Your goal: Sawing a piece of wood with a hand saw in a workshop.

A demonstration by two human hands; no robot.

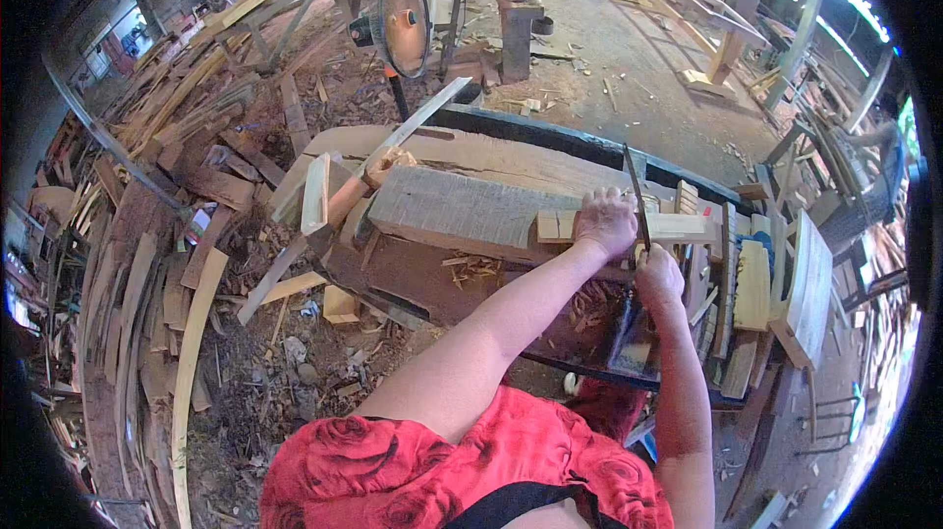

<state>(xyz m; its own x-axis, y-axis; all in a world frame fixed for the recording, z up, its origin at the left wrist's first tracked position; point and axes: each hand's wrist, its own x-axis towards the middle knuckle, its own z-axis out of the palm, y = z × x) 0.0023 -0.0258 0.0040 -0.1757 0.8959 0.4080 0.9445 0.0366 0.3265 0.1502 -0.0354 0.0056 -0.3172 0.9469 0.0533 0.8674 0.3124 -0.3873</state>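
Note:
My left hand (pixel 605 222) grips a pale wooden strip (pixel 680 227) from above, its fingers bent over the far side. The strip lies across the right end of a thick, weathered grey beam (pixel 442 207). Just to the right, my right hand (pixel 659 277) is closed around the near end of a narrow, dark-bladed saw (pixel 634 180). Its long blade points away from me and crosses the strip close beside my left hand. Whether the blade has cut into the wood is too small to tell. The handle is mostly hidden in my fist.
Wooden blocks and a plank (pixel 807 264) stand at the bench's right end. Shavings (pixel 471 269) lie on the dark bench surface. Left of the beam are a wooden mallet-like piece (pixel 349 197) and crossed boards. A fan (pixel 403 23) stands beyond; scrap wood (pixel 138 303) covers the left floor.

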